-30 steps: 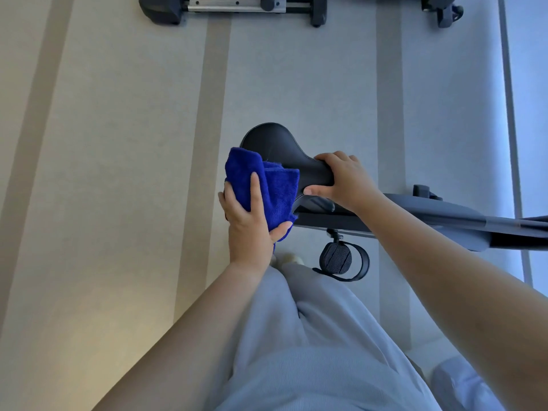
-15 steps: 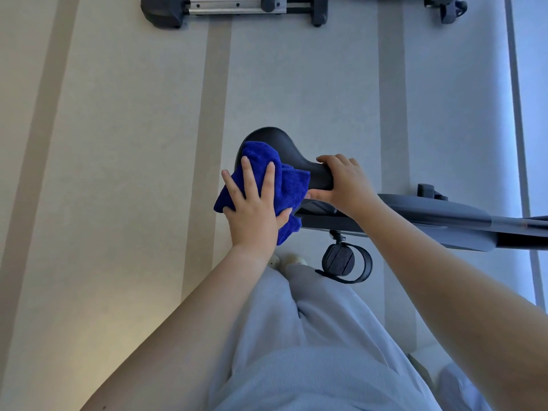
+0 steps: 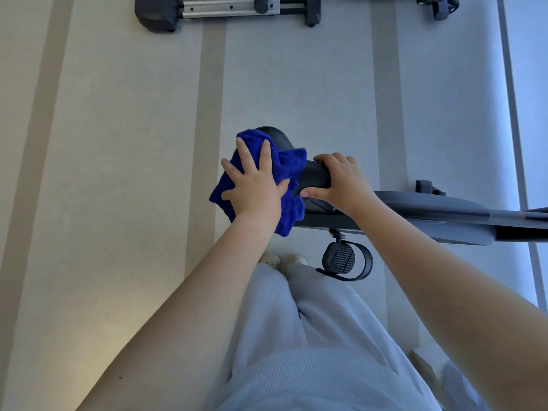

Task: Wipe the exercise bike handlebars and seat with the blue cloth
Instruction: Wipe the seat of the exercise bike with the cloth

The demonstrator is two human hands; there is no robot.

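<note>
The black bike seat (image 3: 314, 173) sits in the middle of the view, with most of its wide rear end covered by the blue cloth (image 3: 286, 164). My left hand (image 3: 255, 185) lies flat on the cloth with fingers spread, pressing it onto the seat. My right hand (image 3: 341, 179) grips the narrow nose of the seat. The grey bike frame (image 3: 430, 209) runs off to the right. The handlebars are out of view.
A black pedal with a strap (image 3: 341, 258) hangs below the frame, close to my shoes (image 3: 283, 259). Another piece of equipment with a metal rail (image 3: 228, 8) lies on the striped floor at the top. A white ledge runs along the right edge.
My left hand has turned from holding the cloth at the seat's side to lying flat on top of it, sliding the cloth over the seat's rear. My right hand has kept its grip.
</note>
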